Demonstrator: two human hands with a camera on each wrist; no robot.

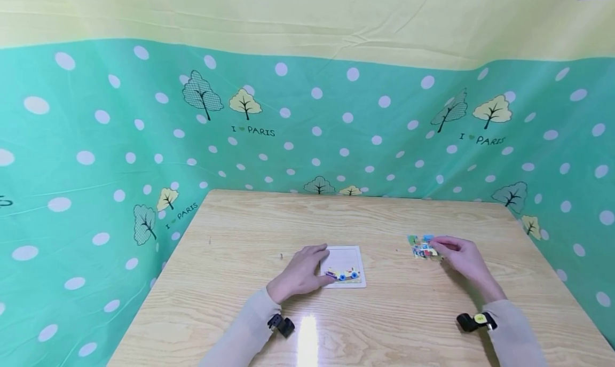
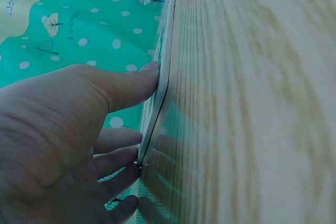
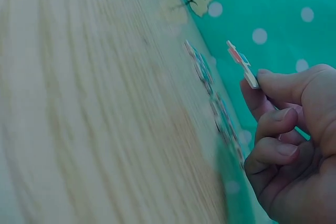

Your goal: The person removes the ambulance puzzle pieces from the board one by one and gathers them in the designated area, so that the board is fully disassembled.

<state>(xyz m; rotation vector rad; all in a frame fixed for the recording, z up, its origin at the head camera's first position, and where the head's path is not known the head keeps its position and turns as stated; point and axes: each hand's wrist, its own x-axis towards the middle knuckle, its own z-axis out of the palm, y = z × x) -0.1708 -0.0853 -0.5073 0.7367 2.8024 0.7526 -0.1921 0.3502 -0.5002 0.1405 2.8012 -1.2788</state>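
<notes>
My left hand [image 1: 301, 271] rests at the left side of a square white puzzle board [image 1: 339, 256], its fingers nearly straight. The thumb lies on the near part of the board, and the other fingers touch its edge, as the left wrist view shows. Joined pieces with a yellow vehicle and blue wheels [image 1: 346, 274] fill the board's near strip. Over to the right, my right hand [image 1: 462, 257] pinches a small puzzle piece [image 3: 243, 65] between thumb and index finger, raised above the table. Below it lies a group of colourful loose puzzle pieces [image 1: 417, 248], partly hidden by the fingers.
Both hands work over a light wooden table [image 1: 259, 223]. A tiny dark speck [image 1: 281, 256] lies left of the board. Behind and beside the table hangs a green polka-dot cloth [image 1: 317, 110]. Black cameras [image 1: 281, 325] sit on both wrists.
</notes>
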